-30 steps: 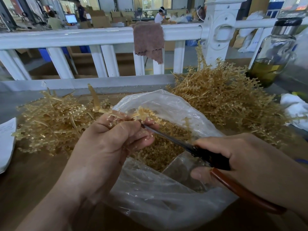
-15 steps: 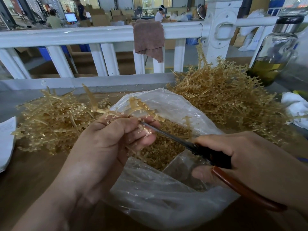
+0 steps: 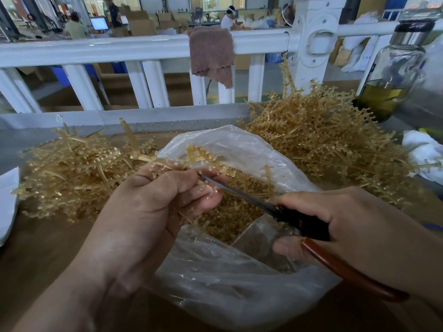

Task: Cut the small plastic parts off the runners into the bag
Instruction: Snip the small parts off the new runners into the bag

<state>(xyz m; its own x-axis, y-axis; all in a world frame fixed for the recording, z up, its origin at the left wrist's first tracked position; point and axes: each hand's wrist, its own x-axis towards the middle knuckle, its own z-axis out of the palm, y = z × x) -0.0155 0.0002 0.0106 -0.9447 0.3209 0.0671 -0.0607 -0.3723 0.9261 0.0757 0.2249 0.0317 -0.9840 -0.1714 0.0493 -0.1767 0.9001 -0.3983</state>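
My left hand (image 3: pixel 153 212) pinches the runner (image 3: pixel 208 158), my right hand (image 3: pixel 359 226) grips the scissors (image 3: pixel 287 216); the blade tip, close to my fingers (image 3: pixel 206 202), may nick them.

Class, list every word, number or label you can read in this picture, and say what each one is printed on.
No text here can be read.
On the paper sheet: faint printed lines, too blurred to read.
On the small sticker on the white rail: marks too small to read.
On the screen far behind: nothing legible.
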